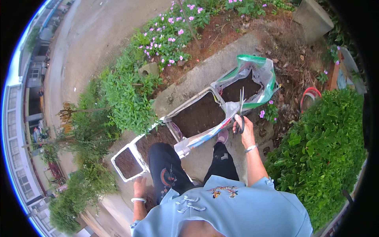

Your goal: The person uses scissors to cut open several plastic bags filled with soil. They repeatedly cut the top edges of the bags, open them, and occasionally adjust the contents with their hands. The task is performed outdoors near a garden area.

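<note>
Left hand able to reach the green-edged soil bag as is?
Probably not without shifting: the left hand is by the small white-rimmed container, with a knee and other containers between it and the bag.

Illumination is even, diffuse daylight with soft shadows; the pale, long, many-windowed building (14, 130) bends at 9 o'clock, and blue fringing lines the rim at 10 o'clock

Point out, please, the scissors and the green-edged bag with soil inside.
Scissors (241, 106): head view, on the blades.
Green-edged bag (251, 59): head view, on its green rim, at the far side.
</note>
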`<state>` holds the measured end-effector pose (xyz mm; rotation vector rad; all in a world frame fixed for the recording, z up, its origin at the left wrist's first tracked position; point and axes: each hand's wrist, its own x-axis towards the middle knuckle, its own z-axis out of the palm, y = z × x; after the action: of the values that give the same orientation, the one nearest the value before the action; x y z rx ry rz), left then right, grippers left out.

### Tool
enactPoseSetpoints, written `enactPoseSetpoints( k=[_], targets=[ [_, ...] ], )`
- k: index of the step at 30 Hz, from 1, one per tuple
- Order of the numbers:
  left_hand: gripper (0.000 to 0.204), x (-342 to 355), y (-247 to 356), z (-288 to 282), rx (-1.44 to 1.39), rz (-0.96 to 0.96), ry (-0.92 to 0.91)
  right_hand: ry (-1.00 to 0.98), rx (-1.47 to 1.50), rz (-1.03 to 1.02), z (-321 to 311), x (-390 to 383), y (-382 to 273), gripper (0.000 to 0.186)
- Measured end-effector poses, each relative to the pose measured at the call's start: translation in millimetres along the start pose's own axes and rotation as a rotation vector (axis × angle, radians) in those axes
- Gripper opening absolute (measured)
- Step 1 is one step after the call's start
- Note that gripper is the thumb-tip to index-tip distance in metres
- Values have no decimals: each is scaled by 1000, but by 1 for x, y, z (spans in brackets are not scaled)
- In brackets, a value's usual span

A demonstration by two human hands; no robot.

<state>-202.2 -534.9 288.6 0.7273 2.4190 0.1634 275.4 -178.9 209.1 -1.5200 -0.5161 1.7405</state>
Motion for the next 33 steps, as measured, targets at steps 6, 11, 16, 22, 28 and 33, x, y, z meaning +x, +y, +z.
enactPoseSetpoints(
  k=[6,11,16,22,28,33],
  targets=[
    [30,5,13,-17,-23,-198,-81,-31,69,-72,0,11,-49,31],
    [31,81,94,-39,953,702,-198,-5,191,-143,-1,25,-74,33],
    [38,168,305,-29,86,531,-29,98,215,-189,-19,25,-84,33],
    [45,248,549,-17,-46,772,-202,332,-7,-193,-36,61,-46,50],
    [78,430,724,8,-131,743,-272,647,-170,-62,-10,110,-26,49],
    [93,535,845,51,-128,936,-143,876,-156,63,35,121,-81,37]
  ],
)
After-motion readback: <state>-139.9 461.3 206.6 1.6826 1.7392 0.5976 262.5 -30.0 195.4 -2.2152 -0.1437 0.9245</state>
